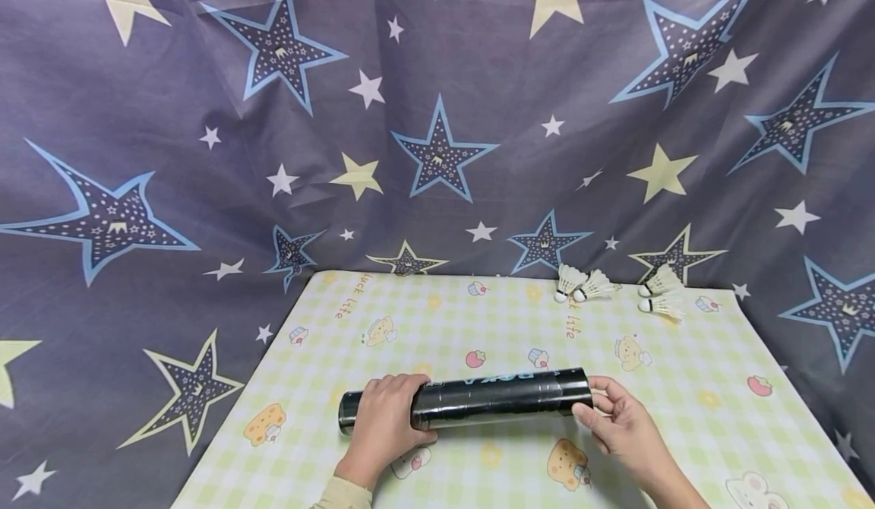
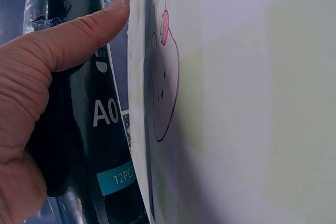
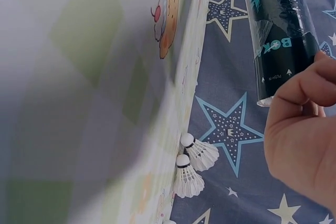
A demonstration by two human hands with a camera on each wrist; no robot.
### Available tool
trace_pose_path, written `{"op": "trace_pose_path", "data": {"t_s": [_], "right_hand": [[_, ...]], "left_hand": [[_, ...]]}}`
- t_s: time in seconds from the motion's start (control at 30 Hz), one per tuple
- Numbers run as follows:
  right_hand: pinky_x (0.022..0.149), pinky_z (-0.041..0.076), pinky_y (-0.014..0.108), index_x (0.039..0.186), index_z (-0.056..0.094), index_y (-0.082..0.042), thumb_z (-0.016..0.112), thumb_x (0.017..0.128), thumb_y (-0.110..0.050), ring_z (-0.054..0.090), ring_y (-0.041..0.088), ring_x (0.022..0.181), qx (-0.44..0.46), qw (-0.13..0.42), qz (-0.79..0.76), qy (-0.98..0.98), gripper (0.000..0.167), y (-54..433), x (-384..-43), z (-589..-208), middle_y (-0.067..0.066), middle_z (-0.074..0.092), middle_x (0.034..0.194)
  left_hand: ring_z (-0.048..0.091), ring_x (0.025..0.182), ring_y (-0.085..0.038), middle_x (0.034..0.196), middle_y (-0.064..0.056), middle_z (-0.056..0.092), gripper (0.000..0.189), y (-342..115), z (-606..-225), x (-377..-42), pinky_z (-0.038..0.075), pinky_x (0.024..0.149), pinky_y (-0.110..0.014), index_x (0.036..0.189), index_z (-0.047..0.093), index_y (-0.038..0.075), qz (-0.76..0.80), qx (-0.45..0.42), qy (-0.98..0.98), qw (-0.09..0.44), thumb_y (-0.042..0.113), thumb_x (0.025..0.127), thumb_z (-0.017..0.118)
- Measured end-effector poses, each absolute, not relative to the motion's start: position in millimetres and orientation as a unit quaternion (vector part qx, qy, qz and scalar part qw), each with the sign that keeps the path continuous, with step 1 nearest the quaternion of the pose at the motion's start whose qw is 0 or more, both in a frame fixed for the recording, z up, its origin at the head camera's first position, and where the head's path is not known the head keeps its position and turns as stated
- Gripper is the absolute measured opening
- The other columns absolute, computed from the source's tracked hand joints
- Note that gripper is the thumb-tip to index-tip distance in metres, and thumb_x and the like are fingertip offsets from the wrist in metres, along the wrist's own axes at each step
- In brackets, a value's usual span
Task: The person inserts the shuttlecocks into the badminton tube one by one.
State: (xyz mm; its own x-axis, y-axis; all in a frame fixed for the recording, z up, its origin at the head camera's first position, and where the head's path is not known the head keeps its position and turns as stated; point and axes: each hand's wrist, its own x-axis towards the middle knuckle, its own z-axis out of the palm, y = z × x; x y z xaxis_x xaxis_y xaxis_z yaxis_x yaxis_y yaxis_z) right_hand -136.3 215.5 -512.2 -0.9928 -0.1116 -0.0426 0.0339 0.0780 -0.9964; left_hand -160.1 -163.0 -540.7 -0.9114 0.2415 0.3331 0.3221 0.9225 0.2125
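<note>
A long black shuttlecock tube (image 1: 492,396) with turquoise lettering lies nearly level, low over the table. My left hand (image 1: 386,416) grips it near its left end, palm over the top. In the left wrist view the thumb of that hand crosses the tube (image 2: 79,103), above the print "A0" and "12PCS". At the right end my right hand (image 1: 625,424) pinches the rim, thumb on the near side and fingers by the end. Part of that end hides behind the fingers in the right wrist view, where "PUSH IN" shows on the tube (image 3: 283,59).
Two white shuttlecocks (image 1: 593,286) lie by the table's back edge, right of centre. Farther right lie two more shuttlecocks (image 1: 660,304). A green checked cloth with cartoon prints covers the table (image 1: 437,327). Behind it hangs a dark star-patterned curtain (image 1: 472,61).
</note>
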Motion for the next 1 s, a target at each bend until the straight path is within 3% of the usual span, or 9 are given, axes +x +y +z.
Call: {"op": "trace_pose_path", "data": {"t_s": [0.77,0.9,1.0], "right_hand": [[0.047,0.042,0.020,0.139,0.050,0.005,0.070,0.103,-0.010,0.047,0.006,0.050,-0.011,0.083,-0.662,0.744,0.044,215,-139,-513,-0.009,0.082,0.104],[0.045,0.044,0.020,0.135,0.054,0.006,0.070,0.102,-0.007,0.049,0.003,0.052,-0.038,0.063,-0.651,0.755,0.039,228,-140,-508,-0.008,0.081,0.100],[0.045,0.045,0.021,0.129,0.062,-0.004,0.069,0.103,-0.009,0.052,0.001,0.055,-0.053,0.050,-0.636,0.768,0.028,252,-149,-501,-0.009,0.080,0.103]], "left_hand": [[0.071,0.102,-0.017,0.115,0.005,0.079,0.092,-167,-547,-159,0.054,0.090,-0.043,0.126,0.072,0.025,-0.134,-0.146,-0.966,0.168,0.050,0.045,0.108],[0.071,0.102,-0.017,0.115,0.005,0.079,0.092,-168,-547,-160,0.054,0.090,-0.043,0.127,0.072,0.024,-0.135,-0.143,-0.967,0.164,0.052,0.046,0.107],[0.071,0.105,-0.019,0.118,0.004,0.079,0.093,-169,-546,-161,0.054,0.092,-0.044,0.129,0.071,0.024,-0.137,-0.136,-0.969,0.152,0.053,0.048,0.106]]}}
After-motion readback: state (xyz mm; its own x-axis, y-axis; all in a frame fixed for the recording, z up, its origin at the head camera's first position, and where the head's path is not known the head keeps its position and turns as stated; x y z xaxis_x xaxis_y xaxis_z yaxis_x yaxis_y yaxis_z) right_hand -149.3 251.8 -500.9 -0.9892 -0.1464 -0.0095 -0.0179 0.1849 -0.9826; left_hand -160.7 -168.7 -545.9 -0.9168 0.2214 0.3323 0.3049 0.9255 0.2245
